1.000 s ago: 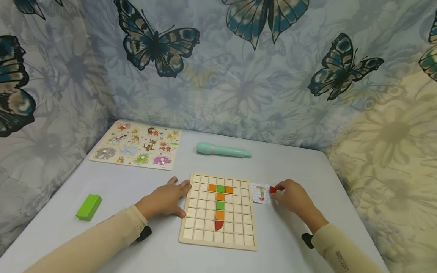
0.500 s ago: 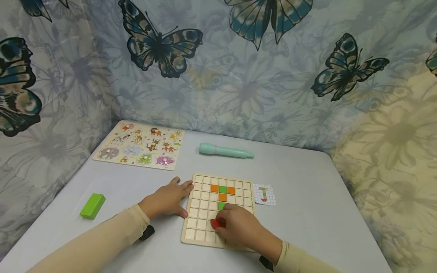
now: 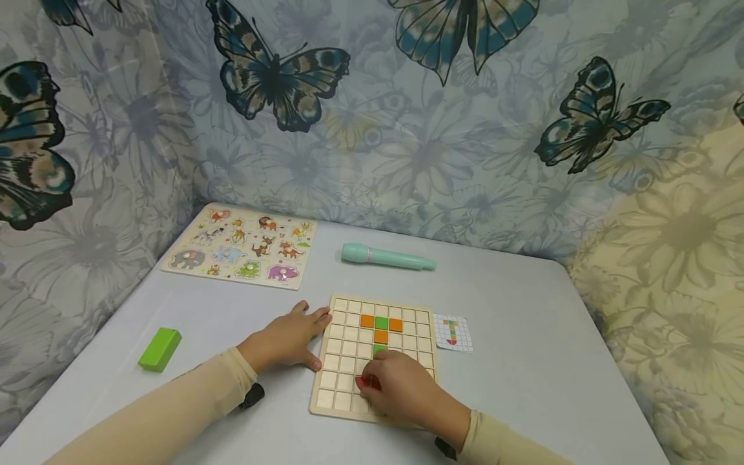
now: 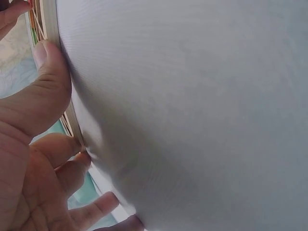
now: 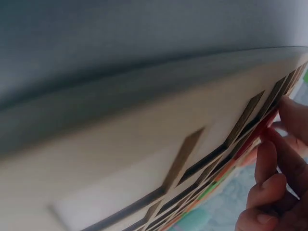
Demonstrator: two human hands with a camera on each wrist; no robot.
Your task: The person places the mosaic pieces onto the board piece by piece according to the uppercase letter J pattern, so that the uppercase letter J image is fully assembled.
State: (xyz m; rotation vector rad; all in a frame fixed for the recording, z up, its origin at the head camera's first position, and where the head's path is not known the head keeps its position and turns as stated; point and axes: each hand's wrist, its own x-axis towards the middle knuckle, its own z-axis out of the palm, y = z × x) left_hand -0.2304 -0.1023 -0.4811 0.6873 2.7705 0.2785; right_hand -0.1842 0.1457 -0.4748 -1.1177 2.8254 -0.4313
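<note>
A wooden grid board (image 3: 334, 345) lies on the table, with orange tiles (image 3: 380, 336) and green tiles (image 3: 381, 323) set in its upper and middle squares. My right hand (image 3: 403, 387) is over the board's lower middle, thumb and fingers pinching a red quarter-round tile (image 3: 359, 383). In the right wrist view this red tile (image 5: 255, 137) is low against the grid, at the fingertips. The right hand hides the lower middle squares. My left hand (image 3: 287, 340) rests beside the board's left edge with fingers spread; its thumb (image 4: 50, 72) touches that edge in the left wrist view.
A small pattern card (image 3: 463, 334) lies against the board's right side. Behind are an animal puzzle board (image 3: 192, 274) at left and a mint-green pen-shaped object (image 3: 389, 258). A bright green block (image 3: 159, 349) sits at far left. Butterfly-print cloth (image 3: 418, 155) hangs behind the table.
From beside the pattern card, my right hand has moved left with the red tile, over the board's lower squares, and then down slightly. My left hand has stayed at the board's edge.
</note>
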